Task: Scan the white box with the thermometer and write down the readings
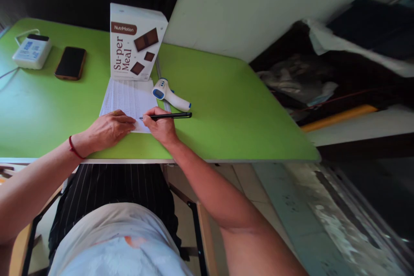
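Observation:
My right hand (161,126) is closed round a black pen (174,115), its tip at the lower part of a sheet of paper (124,95) covered in rows of small writing. The pen's back end points right. Flat on the paper's lower left lies my left hand (110,129), fingers stretched toward the pen tip, a red cord on the wrist. Just beyond my right hand rests a white and blue infrared thermometer (171,95). Behind the paper, at its top edge, stands a white "Su-per Meal" box (129,47).
On the green table (210,82), a dark phone (71,63) lies left of the box. Farther left sits a white device (32,51) with a cable. A pale wall (226,8) rises behind the table. Dark shelving with cloth (297,77) stands at the right.

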Action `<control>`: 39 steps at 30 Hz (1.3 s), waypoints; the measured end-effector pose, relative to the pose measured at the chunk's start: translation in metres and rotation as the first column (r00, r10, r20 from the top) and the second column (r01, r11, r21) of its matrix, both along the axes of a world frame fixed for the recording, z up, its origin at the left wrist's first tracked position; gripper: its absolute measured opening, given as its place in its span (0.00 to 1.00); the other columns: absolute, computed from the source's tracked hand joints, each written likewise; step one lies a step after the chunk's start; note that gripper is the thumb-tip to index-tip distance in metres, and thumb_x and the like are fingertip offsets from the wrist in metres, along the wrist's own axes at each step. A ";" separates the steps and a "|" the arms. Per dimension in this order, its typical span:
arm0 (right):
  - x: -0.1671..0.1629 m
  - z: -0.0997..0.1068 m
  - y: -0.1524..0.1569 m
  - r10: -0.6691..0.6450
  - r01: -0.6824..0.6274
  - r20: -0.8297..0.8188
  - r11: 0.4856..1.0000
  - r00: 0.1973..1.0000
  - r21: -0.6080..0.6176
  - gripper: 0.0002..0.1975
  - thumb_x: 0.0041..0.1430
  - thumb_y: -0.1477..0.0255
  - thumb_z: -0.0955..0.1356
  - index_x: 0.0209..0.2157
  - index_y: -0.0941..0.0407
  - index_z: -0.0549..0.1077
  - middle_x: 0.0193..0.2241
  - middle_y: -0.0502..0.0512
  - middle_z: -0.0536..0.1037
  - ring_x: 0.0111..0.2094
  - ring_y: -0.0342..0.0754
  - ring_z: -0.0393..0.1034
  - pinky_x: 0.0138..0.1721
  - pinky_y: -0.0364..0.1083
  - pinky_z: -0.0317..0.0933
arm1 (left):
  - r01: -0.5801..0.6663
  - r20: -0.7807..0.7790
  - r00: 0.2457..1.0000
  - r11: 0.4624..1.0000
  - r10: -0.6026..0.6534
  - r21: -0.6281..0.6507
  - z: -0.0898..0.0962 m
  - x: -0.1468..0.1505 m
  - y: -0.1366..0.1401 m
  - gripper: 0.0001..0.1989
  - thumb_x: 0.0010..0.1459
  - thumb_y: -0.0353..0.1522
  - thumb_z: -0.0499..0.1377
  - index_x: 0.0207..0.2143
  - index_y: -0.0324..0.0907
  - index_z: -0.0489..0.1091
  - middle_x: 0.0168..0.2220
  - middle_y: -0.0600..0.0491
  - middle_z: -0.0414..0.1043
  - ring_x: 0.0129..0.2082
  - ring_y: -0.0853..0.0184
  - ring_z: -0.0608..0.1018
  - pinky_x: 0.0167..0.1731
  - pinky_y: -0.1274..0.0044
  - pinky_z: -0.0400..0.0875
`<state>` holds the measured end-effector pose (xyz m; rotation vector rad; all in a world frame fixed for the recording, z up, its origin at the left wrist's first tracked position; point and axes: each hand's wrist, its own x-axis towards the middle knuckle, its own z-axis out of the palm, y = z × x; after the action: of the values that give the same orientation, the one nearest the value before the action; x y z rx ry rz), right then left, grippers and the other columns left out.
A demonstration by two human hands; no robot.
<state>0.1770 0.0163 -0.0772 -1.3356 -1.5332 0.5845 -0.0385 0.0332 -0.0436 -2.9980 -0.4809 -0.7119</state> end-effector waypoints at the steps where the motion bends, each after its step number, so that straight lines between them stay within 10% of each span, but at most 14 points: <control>1: 0.000 0.000 0.000 0.001 -0.001 -0.001 1.000 1.000 -0.003 0.07 0.54 0.69 0.69 0.24 0.52 0.69 0.19 0.46 0.72 0.23 0.44 0.66 0.29 0.45 0.62 | -0.001 0.002 1.000 1.000 0.001 -0.004 0.000 0.000 0.000 0.15 0.72 0.27 0.52 0.41 0.36 0.80 0.47 0.46 0.83 0.44 0.60 0.81 0.46 0.70 0.78; 39: 0.001 0.003 -0.003 -0.004 0.004 -0.017 1.000 1.000 -0.027 0.07 0.52 0.67 0.69 0.23 0.52 0.70 0.19 0.46 0.72 0.23 0.44 0.65 0.30 0.46 0.61 | -0.021 0.001 1.000 0.999 0.021 -0.050 -0.001 -0.001 0.001 0.15 0.72 0.28 0.52 0.42 0.38 0.79 0.48 0.47 0.82 0.46 0.60 0.81 0.47 0.70 0.77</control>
<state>0.1776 0.0135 -0.0747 -1.3506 -1.5133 0.6141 -0.0396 0.0340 -0.0446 -3.0336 -0.5376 -0.7109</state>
